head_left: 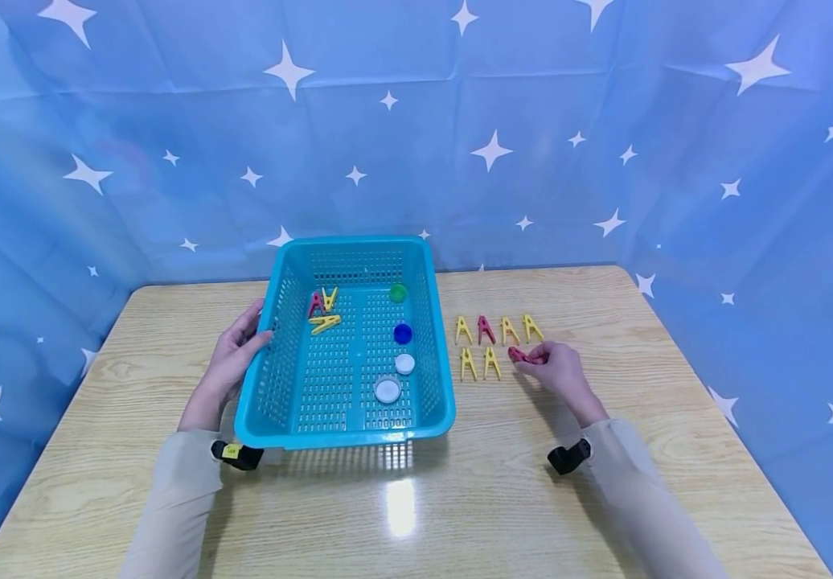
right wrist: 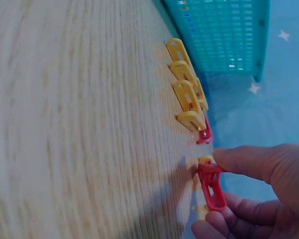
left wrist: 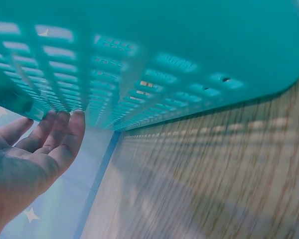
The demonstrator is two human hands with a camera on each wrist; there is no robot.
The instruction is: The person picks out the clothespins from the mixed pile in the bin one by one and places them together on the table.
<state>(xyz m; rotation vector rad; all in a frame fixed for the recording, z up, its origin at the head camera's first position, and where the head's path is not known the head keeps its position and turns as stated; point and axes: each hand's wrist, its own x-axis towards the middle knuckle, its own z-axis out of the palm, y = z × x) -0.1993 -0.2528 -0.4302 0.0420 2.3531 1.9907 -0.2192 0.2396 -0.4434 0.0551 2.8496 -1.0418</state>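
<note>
While the person sat at the wooden table (head_left: 460, 498), the head view recorded these items. Left hand (head_left: 231, 362): fingers straight, laid flat against the outer wall of a teal slotted basket (head_left: 347, 438), holding nothing. Right hand (head_left: 557, 371): fingertips pinching a red clothespin (head_left: 520, 355) lying on the table surface. Just beyond that hand, a far row of four pegs stood upright, three yellow pegs (head_left: 508, 330) and one red peg (head_left: 486, 329); a nearer row held two more yellow ones (head_left: 479, 363), between the right hand and the basket. Inside the basket, past the left hand's fingertips: a small heap of red and yellow pegs (head_left: 323, 312), plus a green cap (head_left: 398, 293), a blue cap (head_left: 403, 333) and two white caps (head_left: 395, 378) along the wall nearer the right hand.

Left wrist view: the left hand (left wrist: 35, 149) showed relaxed, nearly straight fingers (left wrist: 70, 132) touching the basket's perforated wall (left wrist: 139, 74) from outside; wood grain ran below it.

Right wrist view: thumb and fingers of the right hand (right wrist: 261, 191) gripped the red clothespin (right wrist: 213, 186) by its sides, the peg resting against the tabletop. Beyond the fingertips stood the yellow pegs (right wrist: 187, 97) in line, with the red peg (right wrist: 205, 135) partly hidden behind them, and the basket (right wrist: 224, 35) further off.
</note>
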